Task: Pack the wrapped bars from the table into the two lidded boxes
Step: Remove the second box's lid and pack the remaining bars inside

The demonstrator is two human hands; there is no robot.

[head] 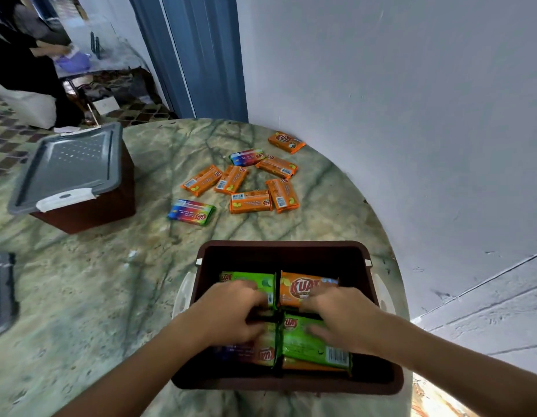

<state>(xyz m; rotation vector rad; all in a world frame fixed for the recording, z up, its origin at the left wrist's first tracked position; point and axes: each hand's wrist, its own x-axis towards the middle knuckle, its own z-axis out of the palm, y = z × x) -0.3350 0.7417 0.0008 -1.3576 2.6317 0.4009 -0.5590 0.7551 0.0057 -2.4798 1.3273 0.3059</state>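
Observation:
An open brown box [287, 251] stands at the near edge of the marble table [95, 296]. Inside lie green and orange wrapped bars [303, 287] side by side. Both hands are down in the box: my left hand [231, 311] rests on the left-hand bars, my right hand [342, 317] presses on a green bar [309, 344]. Whether either hand grips a bar is unclear. Several orange bars [250, 201] and two rainbow-coloured bars [191, 212] lie loose on the table beyond the box. A second brown box with a grey lid [71, 167] shut on it stands at the far left.
Another grey lid [1, 293] lies at the left edge of the table. A white wall runs along the right. The table's rounded edge curves close behind the loose bars. Another person sits at a second table in the far left background.

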